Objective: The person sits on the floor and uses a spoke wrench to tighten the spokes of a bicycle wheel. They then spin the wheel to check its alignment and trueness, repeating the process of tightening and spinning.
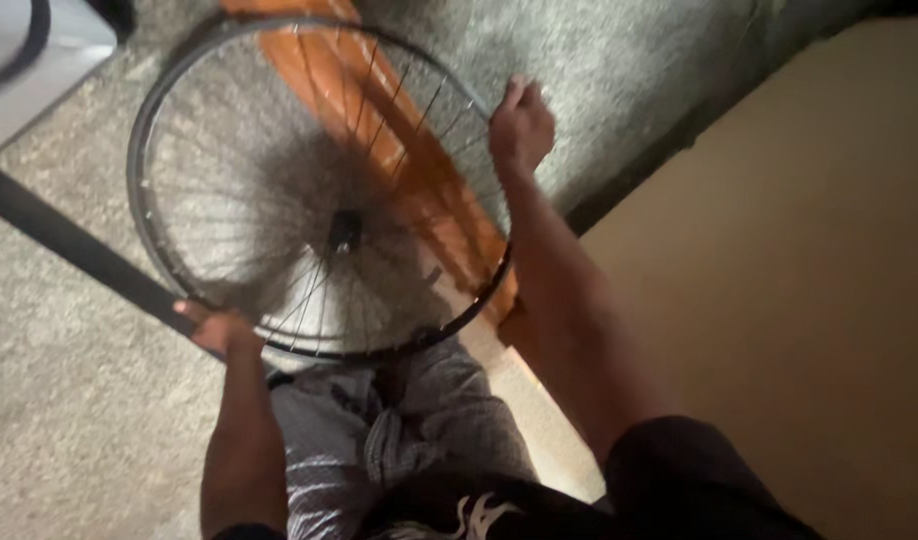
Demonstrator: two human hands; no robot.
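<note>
A bare bicycle wheel (319,190), a dark rim with thin spokes and a small hub (344,232) at its centre and no tyre on it, is held up in the air between the two hands, so the lifting and gripping part looks done; as a judgement, whatever is to be done to the rim itself has not visibly started, since nothing else touches it and no tool is in view. The left hand (217,327) is closed on the lower near edge of the rim, fingers wrapped under it, and the right hand (521,128) is clamped on the far upper edge, thumb side toward the spokes. The hands are well apart, almost a full wheel's width from each other, with the hub about midway between them. Below the wheel, past the left hand, lies grey carpet (69,420) crossed by a dark strip (69,245); an orange wooden board (399,160) shows through the spokes near the right hand. Beside the right forearm is a plain tan wall (799,260). The person's patterned grey trousers (399,430) sit just beneath the rim.
</note>
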